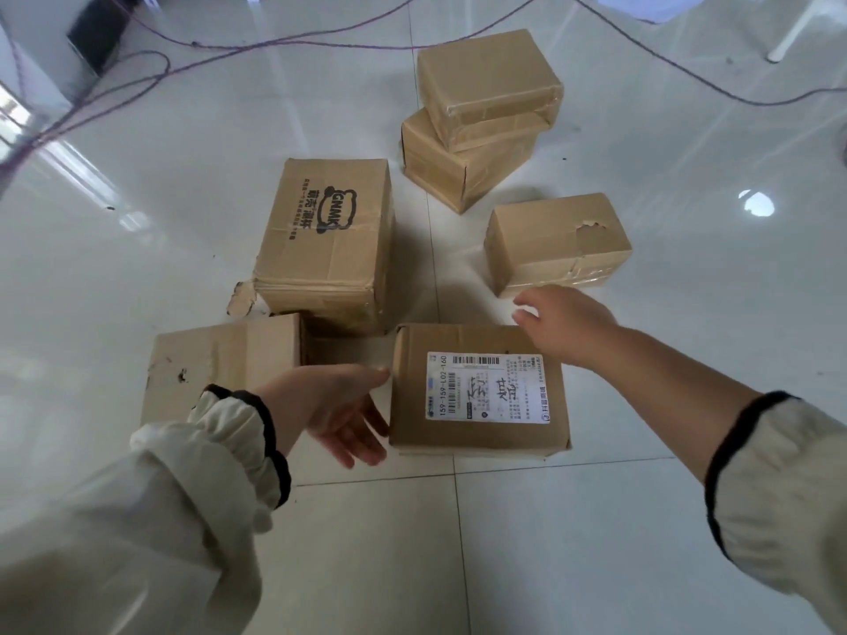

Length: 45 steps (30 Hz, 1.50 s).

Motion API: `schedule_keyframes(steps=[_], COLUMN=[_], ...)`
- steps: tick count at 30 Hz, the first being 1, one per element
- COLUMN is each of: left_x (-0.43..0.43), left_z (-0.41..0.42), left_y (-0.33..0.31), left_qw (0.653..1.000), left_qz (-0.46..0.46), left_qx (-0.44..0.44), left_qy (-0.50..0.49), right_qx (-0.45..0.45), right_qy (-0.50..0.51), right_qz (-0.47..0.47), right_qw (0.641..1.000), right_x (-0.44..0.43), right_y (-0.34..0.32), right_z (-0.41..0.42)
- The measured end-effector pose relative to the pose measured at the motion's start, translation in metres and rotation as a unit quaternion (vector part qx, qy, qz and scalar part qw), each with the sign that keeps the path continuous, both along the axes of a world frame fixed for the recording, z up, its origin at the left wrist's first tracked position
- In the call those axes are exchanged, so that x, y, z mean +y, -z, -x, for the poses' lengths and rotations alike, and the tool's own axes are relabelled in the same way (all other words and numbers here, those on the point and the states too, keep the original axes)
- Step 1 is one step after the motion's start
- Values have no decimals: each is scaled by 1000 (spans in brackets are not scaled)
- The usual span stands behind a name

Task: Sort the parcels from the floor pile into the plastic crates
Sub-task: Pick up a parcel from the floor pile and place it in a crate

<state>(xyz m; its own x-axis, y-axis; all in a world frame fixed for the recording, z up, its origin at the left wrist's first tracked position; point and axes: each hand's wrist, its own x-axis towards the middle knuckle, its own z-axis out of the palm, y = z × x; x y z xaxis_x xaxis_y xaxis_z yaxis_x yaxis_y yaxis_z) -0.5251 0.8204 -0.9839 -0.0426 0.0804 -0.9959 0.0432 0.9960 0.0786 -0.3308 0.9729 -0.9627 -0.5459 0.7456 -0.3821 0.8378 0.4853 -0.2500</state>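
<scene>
Left hand [339, 405] and right hand [566, 323] flank the parcel [410, 405], label [488, 388] sideways.

Open left hand [337, 410] and right hand [561, 323] flanking labelled parcel [479, 391] on floor [596, 543].

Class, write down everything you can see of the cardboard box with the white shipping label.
The labelled box is brown cardboard, closed, with worn, slightly crushed edges. A white shipping label with barcodes, printed numbers and handwritten marks covers much of its top. It lies flat on the white tiled floor, at the near right of the pile. The left hand, fingers straight, touches its left side. The right hand reaches over its far right corner; contact there is unclear.
</scene>
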Motion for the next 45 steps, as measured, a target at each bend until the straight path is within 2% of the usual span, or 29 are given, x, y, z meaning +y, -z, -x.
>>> schedule_keyframes(steps=[3, 6, 9, 12, 15, 20, 22, 25, 28, 33, 40, 45], left_x=[4, 10, 15, 22, 23, 15, 11, 7, 4, 7, 16, 17], left_z=[-5, -3, 1, 2, 2, 1, 1, 2, 0, 5, 14, -3], left_y=[-3, -5, -1, 5, 12, 18, 17, 16, 16, 21, 29, 6], left_qw=[999, 994, 981, 947, 920, 929, 942, 971, 982, 981, 980, 977], left_qz=[-13, -61, -134, -254, -325, -312, -286, -224, -185, -190, -185, -200], left_qx=[-23, 28, 100, 125, 101, 84, 67, 5, -27, -44, -70, -36], left_qy=[-38, -85, -103, -154, -196, -181, -163, -80, -16, -7, -16, -57], right_qx=[-72, -142, -171, -184, -173, -150, -123, -44, 2, 31, 72, 89], right_qy=[-31, -29, -11, 22, 28, 66, 116, 184, 197, 190, 206, 259], right_qz=[-14, -6, 119, 299, 337, 360, 383, 426, 475, 502, 553, 551], right_qw=[997, 989, 978, 936, 925, 918, 908, 885, 858, 843, 804, 788], right_x=[-8, -3, 0, -12, -22, -18, -13, -12, -18, -16, -9, -18], right_y=[10, 10, 5, 0, 3, 9, 13, 23, 35, 42, 53, 25], right_z=[5, -3, -10, -12, -12, -15, -20, -23, -25, -29, -32, -33])
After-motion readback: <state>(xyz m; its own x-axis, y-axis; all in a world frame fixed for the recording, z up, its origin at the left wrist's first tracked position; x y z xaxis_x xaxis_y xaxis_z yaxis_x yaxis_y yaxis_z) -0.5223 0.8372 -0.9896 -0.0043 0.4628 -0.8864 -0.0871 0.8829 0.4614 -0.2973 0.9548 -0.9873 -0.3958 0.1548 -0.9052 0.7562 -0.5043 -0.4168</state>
